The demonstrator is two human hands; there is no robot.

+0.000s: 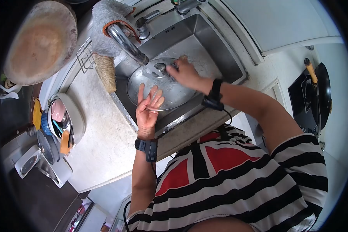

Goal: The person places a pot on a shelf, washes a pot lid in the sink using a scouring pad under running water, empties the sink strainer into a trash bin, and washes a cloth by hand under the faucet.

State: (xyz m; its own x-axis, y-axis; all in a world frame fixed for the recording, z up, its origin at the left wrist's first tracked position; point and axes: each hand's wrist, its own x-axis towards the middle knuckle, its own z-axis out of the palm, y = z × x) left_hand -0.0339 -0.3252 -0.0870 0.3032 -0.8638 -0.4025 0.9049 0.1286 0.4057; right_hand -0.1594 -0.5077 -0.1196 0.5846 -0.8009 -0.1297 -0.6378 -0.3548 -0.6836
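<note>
A round, wet pot lid (176,101) with a dark knob (160,69) is tilted inside the steel sink (226,58), below the curved faucet (127,44). My left hand (147,107) grips the lid at its near left rim, with its fingers lying along the lid's edge. Over the lid's upper right part is my right hand (185,73), its fingers curled down near the knob. A greyish, blurred patch shows under those fingers, and I cannot make out what it is. Water glistens on the lid and the sink floor.
A towel (106,29) hangs over the faucet, with a loofah-like scrubber (105,73) and wire rack (85,55) beside it. On the left are a round wooden board (42,42) and a white basin (79,120) of utensils. A wok (324,92) stands at right.
</note>
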